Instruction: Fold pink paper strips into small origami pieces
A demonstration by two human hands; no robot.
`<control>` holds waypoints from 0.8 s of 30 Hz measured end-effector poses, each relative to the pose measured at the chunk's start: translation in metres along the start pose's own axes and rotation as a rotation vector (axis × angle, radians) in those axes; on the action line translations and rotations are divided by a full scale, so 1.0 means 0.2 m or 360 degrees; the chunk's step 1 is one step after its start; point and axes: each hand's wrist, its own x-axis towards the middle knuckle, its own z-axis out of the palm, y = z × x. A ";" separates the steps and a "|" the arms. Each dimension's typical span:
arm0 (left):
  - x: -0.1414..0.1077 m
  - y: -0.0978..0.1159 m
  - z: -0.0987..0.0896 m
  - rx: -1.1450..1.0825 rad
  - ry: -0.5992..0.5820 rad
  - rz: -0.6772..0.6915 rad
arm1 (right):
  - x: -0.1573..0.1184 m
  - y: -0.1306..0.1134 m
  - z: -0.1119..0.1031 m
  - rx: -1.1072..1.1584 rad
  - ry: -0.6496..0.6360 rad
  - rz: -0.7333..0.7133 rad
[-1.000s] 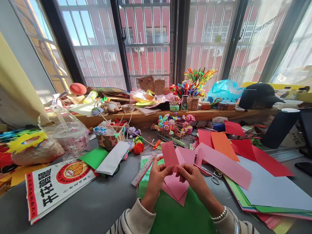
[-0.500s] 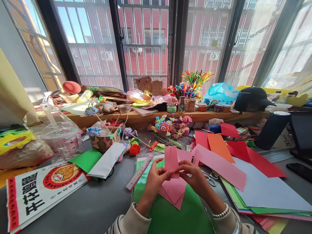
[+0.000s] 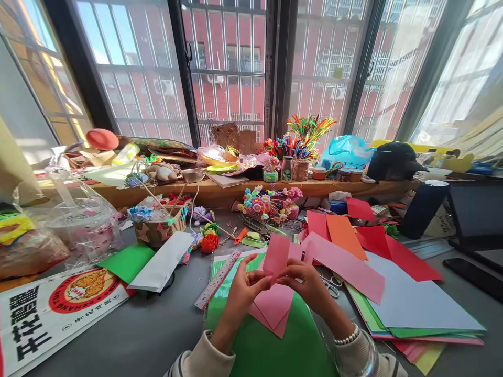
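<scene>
Between my two hands stands a small strip of pink paper [image 3: 276,251], pinched along its lower edge. My left hand [image 3: 247,285] grips its left lower corner between thumb and fingers. On the other side, the fingertips of my right hand [image 3: 302,280] press the lower right part of the same strip. Below them, larger pink paper sheets [image 3: 271,309] lie overlapping on a glossy green sheet [image 3: 275,351]. A patterned ruler [image 3: 217,280] rests left of my left hand. Scissors [image 3: 331,285] lie just right of my right hand, partly hidden by it.
At right are a stack of coloured paper [image 3: 424,298], pink, orange and red sheets, a phone [image 3: 473,277] and a dark bottle [image 3: 424,209]. At left sit a printed paper bag [image 3: 58,319], a white sheet [image 3: 161,262] and a craft basket [image 3: 157,233]. Yarn flowers [image 3: 271,201] stand behind.
The pink strip has tilted to the right at its top, and my fingers have shifted along its lower edge. The whole view has swung slightly to the right.
</scene>
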 end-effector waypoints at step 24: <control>0.01 -0.02 0.01 0.0090 -0.0021 -0.0023 | -0.02 -0.03 0.09 -0.0106 0.0145 0.0040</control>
